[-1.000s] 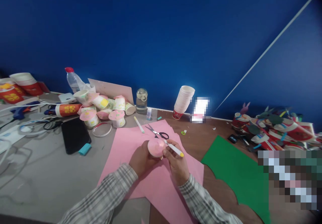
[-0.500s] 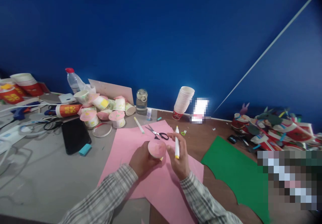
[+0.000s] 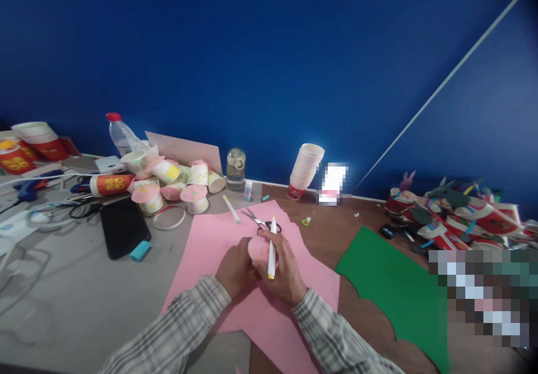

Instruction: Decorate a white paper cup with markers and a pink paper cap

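My left hand [image 3: 236, 268] is closed around a small paper cup with a pink, rounded top [image 3: 257, 247]; the fingers hide its lower part. Against the cup's right side rests my right hand [image 3: 289, 276], closed, with a white marker with yellow ends [image 3: 272, 253] held between its fingers. Both hands are over overlapping sheets of pink paper [image 3: 294, 329]. Just beyond them, black-handled scissors [image 3: 263, 224] lie with their blades apart. Another marker [image 3: 231, 209], white and yellow, lies at the paper's far left edge.
Several pink-topped cups [image 3: 194, 199] are heaped at the left, near a black phone [image 3: 125, 228] and a blue block [image 3: 140, 250]. A leaning cup stack [image 3: 306, 169] and a water bottle [image 3: 236, 172] stand by the wall. Green paper [image 3: 399, 290] and piled cup crafts [image 3: 466, 211] lie right.
My right hand has moved left with the marker and now meets the pink-topped cup. My left hand stays closed on the cup in nearly the same place.
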`<state>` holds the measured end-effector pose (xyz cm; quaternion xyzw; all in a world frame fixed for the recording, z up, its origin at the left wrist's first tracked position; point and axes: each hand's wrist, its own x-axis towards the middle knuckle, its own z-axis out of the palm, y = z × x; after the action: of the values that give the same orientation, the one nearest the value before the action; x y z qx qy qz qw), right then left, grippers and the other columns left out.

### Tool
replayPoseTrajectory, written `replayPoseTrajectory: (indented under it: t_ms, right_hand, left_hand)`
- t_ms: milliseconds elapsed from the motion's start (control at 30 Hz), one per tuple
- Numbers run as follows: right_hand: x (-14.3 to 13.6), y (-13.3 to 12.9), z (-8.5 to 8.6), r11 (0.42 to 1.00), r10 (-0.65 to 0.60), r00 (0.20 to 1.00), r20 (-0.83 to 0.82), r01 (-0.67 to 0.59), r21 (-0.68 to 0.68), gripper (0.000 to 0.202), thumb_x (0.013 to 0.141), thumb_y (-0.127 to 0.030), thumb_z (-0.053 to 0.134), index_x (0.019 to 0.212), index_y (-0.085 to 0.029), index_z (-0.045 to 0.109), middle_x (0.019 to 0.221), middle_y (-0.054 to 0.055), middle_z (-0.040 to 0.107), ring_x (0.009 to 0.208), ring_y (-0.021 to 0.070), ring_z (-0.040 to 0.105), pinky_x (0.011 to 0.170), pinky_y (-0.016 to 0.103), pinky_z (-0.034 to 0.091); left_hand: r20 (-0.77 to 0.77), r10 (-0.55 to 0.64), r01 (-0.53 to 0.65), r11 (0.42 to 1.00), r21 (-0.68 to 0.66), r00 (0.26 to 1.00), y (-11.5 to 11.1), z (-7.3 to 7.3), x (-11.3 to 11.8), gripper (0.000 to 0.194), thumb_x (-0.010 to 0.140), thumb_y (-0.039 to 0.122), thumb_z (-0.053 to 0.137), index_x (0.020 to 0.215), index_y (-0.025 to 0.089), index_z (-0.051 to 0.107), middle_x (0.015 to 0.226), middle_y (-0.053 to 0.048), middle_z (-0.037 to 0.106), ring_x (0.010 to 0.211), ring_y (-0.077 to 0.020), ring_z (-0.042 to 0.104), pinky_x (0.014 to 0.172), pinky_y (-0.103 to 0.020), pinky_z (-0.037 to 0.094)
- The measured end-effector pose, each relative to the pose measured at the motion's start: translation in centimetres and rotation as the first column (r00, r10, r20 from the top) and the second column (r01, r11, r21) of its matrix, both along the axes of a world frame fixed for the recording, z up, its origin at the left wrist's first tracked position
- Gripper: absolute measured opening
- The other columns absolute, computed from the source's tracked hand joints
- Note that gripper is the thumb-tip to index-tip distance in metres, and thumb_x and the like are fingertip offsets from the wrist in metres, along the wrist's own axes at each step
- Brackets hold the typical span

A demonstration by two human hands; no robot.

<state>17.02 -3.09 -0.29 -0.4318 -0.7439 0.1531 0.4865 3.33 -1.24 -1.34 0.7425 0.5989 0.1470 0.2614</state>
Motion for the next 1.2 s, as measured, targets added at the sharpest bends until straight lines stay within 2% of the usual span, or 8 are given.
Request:
replayPoseTrajectory:
  t_ms: [200,300,567,733,900,1067,1200]
  right_hand:
    - [0.22,0.06,0.12,0.999,-0.041,0.999,-0.030,0.042,0.028,0.053,0.074,-0.027,0.062,0.123,-0.025,0.042,0.119,0.010,0.057,0.112,0.0316,0.051,0.094,0.052,0.044]
    - [0.24,0.17,0.05,0.998,-0.052,0.998,-0.041,0.053,0.016,0.051,0.075,-0.031,0.061,0.123,-0.025,0.042,0.119,0.010,0.058,0.111,0.0318,0.052,0.091,0.052,0.046]
    - [-0.15,0.23,-0.41,0.999,-0.043,0.999,-0.003,0.043,-0.005,0.043,0.074,-0.023,0.062,0.115,-0.025,0.050,0.108,0.008,0.061,0.103,0.0295,0.055,0.091,0.048,0.046]
    - [-0.14,0.14,-0.17,0.999,-0.038,0.999,-0.015,0.038,-0.005,0.042,0.074,-0.024,0.062,0.114,-0.025,0.049,0.108,0.008,0.061,0.101,0.0286,0.055,0.090,0.047,0.047]
    - [-0.16,-0.01,0.04,0.997,-0.073,0.996,-0.053,0.072,-0.014,0.048,0.073,-0.028,0.063,0.118,-0.027,0.046,0.114,0.007,0.059,0.109,0.0306,0.051,0.094,0.051,0.043]
    - [-0.15,0.02,0.10,0.997,-0.070,0.997,-0.041,0.068,-0.042,0.038,0.074,-0.027,0.061,0.111,-0.027,0.051,0.108,0.006,0.061,0.105,0.0298,0.052,0.094,0.049,0.043]
    - [-0.05,0.08,0.20,0.997,-0.075,0.997,-0.020,0.075,-0.037,0.039,0.073,-0.028,0.064,0.110,-0.027,0.052,0.107,0.006,0.062,0.105,0.0298,0.052,0.094,0.048,0.043]
  left_hand:
    - [0.042,-0.004,0.002,0.998,0.059,0.999,0.04,-0.19,-0.05,0.053,0.058,0.039,0.072,0.101,0.024,0.045,0.092,-0.002,0.059,0.078,-0.0250,0.060,0.058,-0.027,0.041]
    - [0.045,0.008,-0.011,0.998,0.069,0.999,0.04,-0.35,-0.05,0.058,0.055,0.040,0.073,0.102,0.024,0.044,0.090,-0.002,0.060,0.074,-0.0248,0.060,0.054,-0.026,0.039]
    - [0.049,-0.005,0.000,0.994,0.109,0.999,-0.07,-0.63,-0.11,0.055,0.056,0.043,0.070,0.100,0.024,0.043,0.086,-0.002,0.059,0.071,-0.0241,0.060,0.053,-0.026,0.039]
    - [0.050,-0.007,0.002,0.995,0.100,0.999,-0.03,-0.63,-0.21,0.055,0.056,0.042,0.070,0.101,0.025,0.043,0.086,-0.001,0.059,0.071,-0.0235,0.060,0.053,-0.026,0.038]
    - [0.039,-0.002,-0.001,0.997,0.079,0.999,0.14,-0.58,-0.08,0.052,0.057,0.041,0.070,0.100,0.024,0.046,0.088,-0.001,0.059,0.072,-0.0242,0.060,0.056,-0.027,0.038]
    - [0.054,0.012,-0.016,0.997,0.074,0.998,0.07,-0.63,-0.04,0.057,0.056,0.042,0.071,0.102,0.023,0.044,0.088,-0.002,0.059,0.074,-0.0261,0.059,0.056,-0.028,0.038]
    - [0.096,0.002,-0.006,0.999,0.043,0.995,-0.06,-0.20,-0.26,0.062,0.051,0.043,0.074,0.102,0.024,0.044,0.083,0.000,0.060,0.068,-0.0233,0.059,0.051,-0.026,0.037]
